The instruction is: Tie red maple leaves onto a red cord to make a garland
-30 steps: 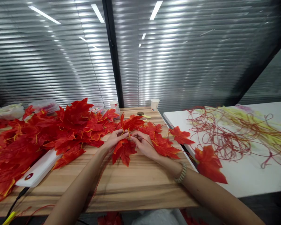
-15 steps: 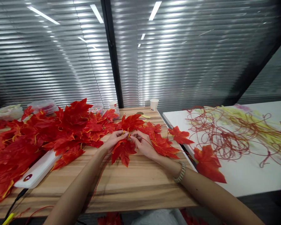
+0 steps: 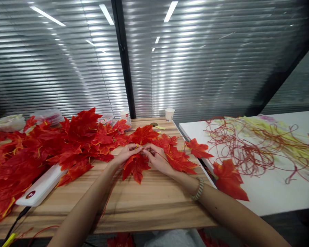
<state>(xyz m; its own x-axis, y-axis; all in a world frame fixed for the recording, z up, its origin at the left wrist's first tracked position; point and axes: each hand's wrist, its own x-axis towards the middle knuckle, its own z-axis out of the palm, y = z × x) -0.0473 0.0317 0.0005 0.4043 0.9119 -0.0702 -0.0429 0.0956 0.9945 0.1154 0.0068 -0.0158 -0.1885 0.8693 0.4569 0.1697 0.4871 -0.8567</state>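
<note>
Leaf (image 3: 135,168) hangs at six o'clock from where the two hands meet; an upper leaf (image 3: 144,134) sits at twelve. From here, I see left hand (image 3: 126,154) and right hand (image 3: 157,159) each pinching with the thumb and fingers, close together, at the lower leaf's base; whether cord is between them, I cannot tell. If either grip loosens, I think the leaf may slip. Tangled red cord (image 3: 243,151) at three o'clock could knot when pulled, and the leaf pile (image 3: 78,132), toward nine, might snag a sleeveless left arm (image 3: 92,199).
</note>
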